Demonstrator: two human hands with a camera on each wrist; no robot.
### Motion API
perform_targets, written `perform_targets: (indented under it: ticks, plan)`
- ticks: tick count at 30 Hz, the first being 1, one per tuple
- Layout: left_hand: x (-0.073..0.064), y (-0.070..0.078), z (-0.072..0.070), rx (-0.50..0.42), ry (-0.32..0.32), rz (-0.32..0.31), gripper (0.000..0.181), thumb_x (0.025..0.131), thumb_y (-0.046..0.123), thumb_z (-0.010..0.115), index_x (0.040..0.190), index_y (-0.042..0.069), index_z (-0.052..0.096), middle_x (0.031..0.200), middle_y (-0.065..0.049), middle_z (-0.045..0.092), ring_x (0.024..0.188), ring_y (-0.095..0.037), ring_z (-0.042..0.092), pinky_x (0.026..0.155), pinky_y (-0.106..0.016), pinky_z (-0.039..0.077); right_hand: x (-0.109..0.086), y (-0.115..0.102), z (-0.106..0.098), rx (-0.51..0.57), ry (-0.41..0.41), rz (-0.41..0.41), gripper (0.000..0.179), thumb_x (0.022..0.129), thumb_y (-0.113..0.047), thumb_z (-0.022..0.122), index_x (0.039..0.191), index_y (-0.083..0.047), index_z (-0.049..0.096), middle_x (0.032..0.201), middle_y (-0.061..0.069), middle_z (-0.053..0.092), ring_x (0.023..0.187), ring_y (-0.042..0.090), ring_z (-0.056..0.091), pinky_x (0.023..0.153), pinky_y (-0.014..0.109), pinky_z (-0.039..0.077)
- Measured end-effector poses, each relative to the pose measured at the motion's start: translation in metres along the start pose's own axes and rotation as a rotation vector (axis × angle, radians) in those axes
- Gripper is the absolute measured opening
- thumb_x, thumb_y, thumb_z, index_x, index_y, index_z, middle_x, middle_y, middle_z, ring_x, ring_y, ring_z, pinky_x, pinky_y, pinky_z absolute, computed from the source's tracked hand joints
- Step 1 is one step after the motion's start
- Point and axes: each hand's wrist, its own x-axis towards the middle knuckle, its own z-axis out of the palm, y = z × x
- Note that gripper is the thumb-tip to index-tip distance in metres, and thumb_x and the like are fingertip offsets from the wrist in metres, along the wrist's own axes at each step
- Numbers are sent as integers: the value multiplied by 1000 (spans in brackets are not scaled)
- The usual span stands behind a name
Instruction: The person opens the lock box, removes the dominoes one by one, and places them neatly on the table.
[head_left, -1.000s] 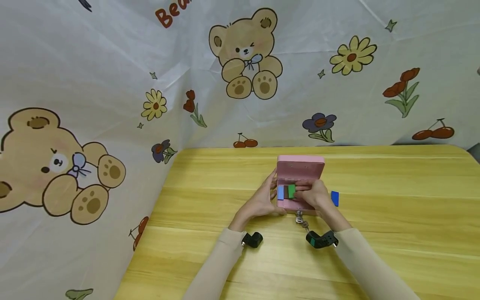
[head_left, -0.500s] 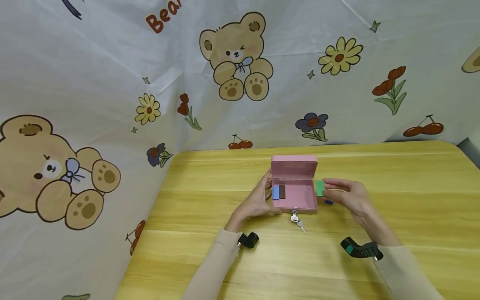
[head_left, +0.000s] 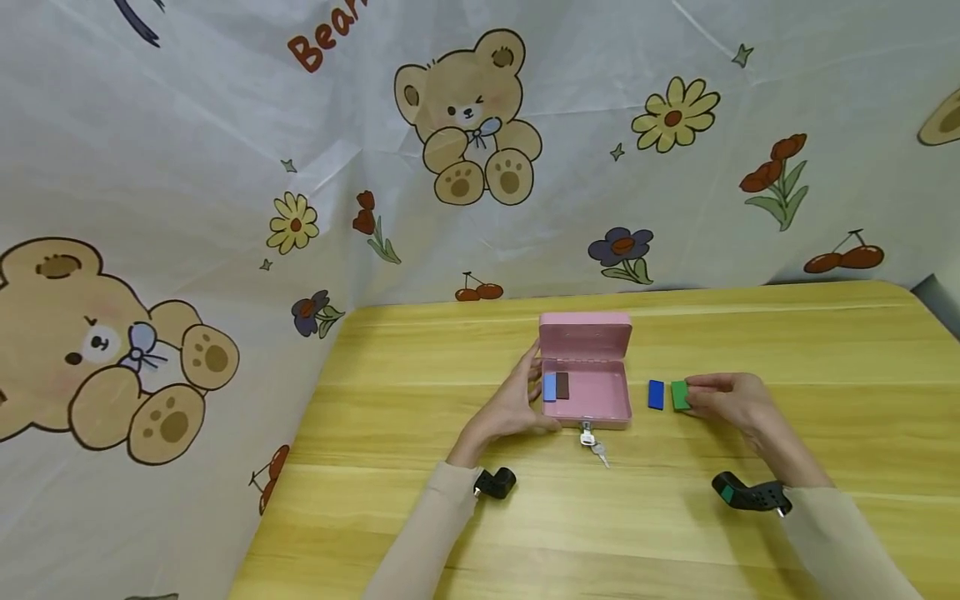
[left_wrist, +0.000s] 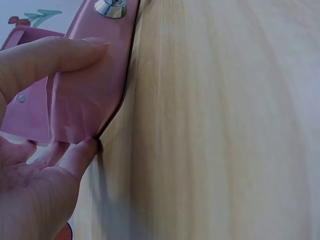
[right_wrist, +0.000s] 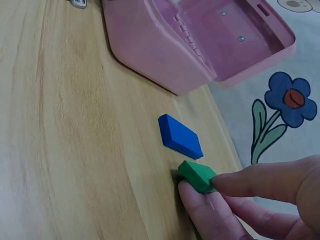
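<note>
A pink metal lock box (head_left: 602,397) stands on the table with its lid up. Inside, at the left, a light blue block (head_left: 550,387) and a dark brown block (head_left: 562,386) stand side by side. My left hand (head_left: 504,408) steadies the box at its front left corner, thumb (left_wrist: 75,54) across the front wall and fingers against the side. To the right of the box, my right hand (head_left: 738,406) pinches a green block (right_wrist: 197,175) between thumb and fingers, low over the table. A dark blue block (right_wrist: 180,136) lies on the table between the green block and the box.
Keys (head_left: 600,451) hang from the lock (head_left: 587,435) on the box's front. The wooden table (head_left: 420,358) ends at a cloth backdrop (head_left: 570,233) printed with bears and flowers. Each wrist wears a black camera band (head_left: 750,493).
My right hand has lifted the green block out of the box and carried it right, past the dark blue block, down to the table. The left hand has stayed on the box.
</note>
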Motion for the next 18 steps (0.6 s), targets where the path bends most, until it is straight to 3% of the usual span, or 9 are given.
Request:
perform_targets:
  ticks: [5, 18]
  plan:
    - [1, 0, -1, 3, -6, 15, 142, 66, -20, 88, 169, 21, 0, 162, -14, 30, 150, -28, 34, 121, -28, 38, 5, -5, 5, -54, -1, 8, 45, 103, 3, 59, 139, 26, 45, 123, 30, 61, 82, 1, 68, 78, 24, 65]
    - [1, -2, -2, -23, -10, 21, 143, 66, -22, 86, 169, 26, -1, 163, -13, 30, 151, -26, 34, 121, -27, 37, 11, -13, 13, -154, -42, 0, 44, 104, -2, 58, 137, 25, 48, 119, 29, 64, 84, 5, 70, 77, 25, 65]
